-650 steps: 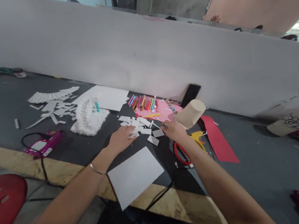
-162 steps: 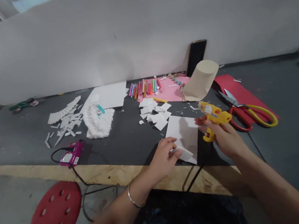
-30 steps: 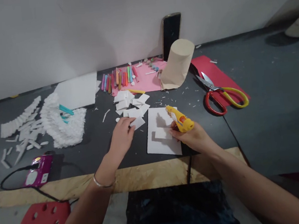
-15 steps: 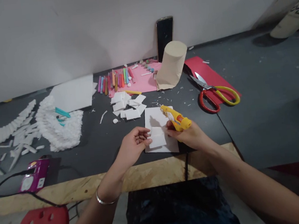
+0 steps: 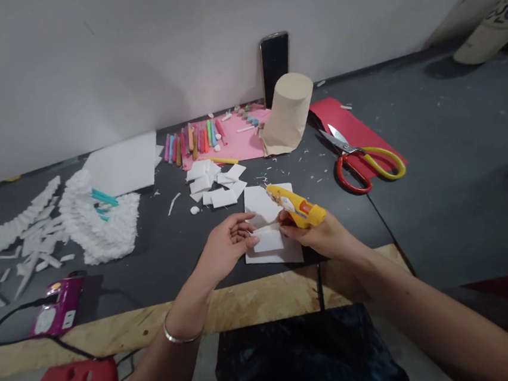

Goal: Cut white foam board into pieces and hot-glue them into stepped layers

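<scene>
My left hand (image 5: 223,244) pinches the left edge of a small folded white card piece (image 5: 268,241) between thumb and fingers. Held in my right hand (image 5: 328,234) is a yellow hot glue gun (image 5: 299,204), its nozzle pointing up and to the left. The right thumb and fingertips also touch the right end of the card piece. Beneath both hands lies a larger white sheet (image 5: 256,202), flat near the table's front edge. Just beyond it is a loose pile of small white rectangles (image 5: 224,197).
Scissors (image 5: 348,151) lie on red paper (image 5: 334,111) at right. Behind stand a beige boot-shaped form (image 5: 289,115) and a phone (image 5: 275,62). Coloured sticks (image 5: 194,141) rest on pink paper (image 5: 245,146). Left are a fluffy white piece (image 5: 109,234), white strips (image 5: 27,221) and a purple corded box (image 5: 61,305).
The view has shifted slightly. The card piece's back part now stands at a steeper angle between my fingers, and the glue gun has tipped slightly lower and to the left.
</scene>
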Action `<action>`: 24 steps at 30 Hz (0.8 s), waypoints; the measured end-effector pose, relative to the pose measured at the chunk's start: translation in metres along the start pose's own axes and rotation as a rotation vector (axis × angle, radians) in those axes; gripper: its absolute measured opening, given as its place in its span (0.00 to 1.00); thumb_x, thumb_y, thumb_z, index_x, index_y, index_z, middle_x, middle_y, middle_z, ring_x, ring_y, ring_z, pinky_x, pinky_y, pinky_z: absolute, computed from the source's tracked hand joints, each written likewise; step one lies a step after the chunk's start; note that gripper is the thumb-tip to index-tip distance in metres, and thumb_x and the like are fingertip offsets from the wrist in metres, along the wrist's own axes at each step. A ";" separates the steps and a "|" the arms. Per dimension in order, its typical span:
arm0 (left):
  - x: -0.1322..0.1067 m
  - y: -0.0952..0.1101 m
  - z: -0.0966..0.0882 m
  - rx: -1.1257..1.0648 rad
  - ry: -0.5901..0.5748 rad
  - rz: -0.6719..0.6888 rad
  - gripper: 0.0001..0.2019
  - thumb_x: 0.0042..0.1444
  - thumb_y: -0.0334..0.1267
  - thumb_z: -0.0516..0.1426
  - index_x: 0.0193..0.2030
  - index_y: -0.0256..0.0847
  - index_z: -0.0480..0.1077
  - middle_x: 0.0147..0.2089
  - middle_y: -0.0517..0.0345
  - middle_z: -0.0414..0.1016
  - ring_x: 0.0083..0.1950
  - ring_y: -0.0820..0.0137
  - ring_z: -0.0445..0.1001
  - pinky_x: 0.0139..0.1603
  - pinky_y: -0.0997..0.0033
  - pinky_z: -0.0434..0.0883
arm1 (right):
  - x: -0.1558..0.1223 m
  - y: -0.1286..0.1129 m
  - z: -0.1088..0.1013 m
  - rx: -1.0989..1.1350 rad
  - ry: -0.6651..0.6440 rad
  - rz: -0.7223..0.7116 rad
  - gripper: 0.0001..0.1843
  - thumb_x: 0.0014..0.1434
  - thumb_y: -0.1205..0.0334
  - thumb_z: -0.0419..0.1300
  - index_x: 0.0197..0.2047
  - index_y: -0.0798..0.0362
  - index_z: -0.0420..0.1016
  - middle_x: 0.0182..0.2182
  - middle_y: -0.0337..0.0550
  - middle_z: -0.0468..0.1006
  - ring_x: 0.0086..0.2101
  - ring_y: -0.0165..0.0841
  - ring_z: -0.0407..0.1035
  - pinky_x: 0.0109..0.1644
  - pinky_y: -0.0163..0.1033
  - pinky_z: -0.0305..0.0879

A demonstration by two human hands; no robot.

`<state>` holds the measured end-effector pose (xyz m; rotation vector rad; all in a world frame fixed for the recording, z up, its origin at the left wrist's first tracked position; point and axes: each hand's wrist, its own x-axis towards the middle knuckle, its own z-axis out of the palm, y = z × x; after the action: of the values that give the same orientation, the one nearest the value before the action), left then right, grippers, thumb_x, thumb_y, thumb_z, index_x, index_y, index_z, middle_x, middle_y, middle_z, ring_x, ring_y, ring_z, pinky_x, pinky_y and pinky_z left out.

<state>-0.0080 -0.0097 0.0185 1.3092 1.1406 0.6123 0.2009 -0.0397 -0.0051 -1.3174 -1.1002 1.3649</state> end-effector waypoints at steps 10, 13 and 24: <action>0.006 -0.010 0.001 -0.056 0.054 0.060 0.23 0.45 0.36 0.65 0.50 0.37 0.71 0.41 0.53 0.76 0.40 0.71 0.74 0.40 0.71 0.74 | 0.003 0.004 -0.001 -0.040 -0.020 -0.008 0.12 0.46 0.56 0.66 0.34 0.51 0.74 0.33 0.40 0.78 0.34 0.33 0.71 0.41 0.40 0.70; 0.007 -0.013 0.002 -0.067 0.059 0.065 0.23 0.45 0.36 0.65 0.50 0.37 0.71 0.42 0.52 0.76 0.41 0.72 0.74 0.41 0.71 0.74 | 0.004 0.004 -0.002 -0.045 0.008 -0.026 0.12 0.47 0.55 0.66 0.32 0.51 0.73 0.31 0.40 0.77 0.33 0.33 0.71 0.42 0.41 0.70; 0.007 -0.017 0.006 -0.031 0.078 0.080 0.23 0.47 0.37 0.65 0.52 0.38 0.71 0.39 0.54 0.73 0.40 0.71 0.74 0.38 0.72 0.73 | 0.002 0.019 -0.004 -0.077 0.043 -0.037 0.17 0.49 0.49 0.67 0.39 0.49 0.76 0.35 0.41 0.79 0.37 0.36 0.73 0.43 0.43 0.73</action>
<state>-0.0044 -0.0097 -0.0009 1.3190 1.1420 0.7426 0.2043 -0.0416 -0.0238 -1.3691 -1.1525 1.2731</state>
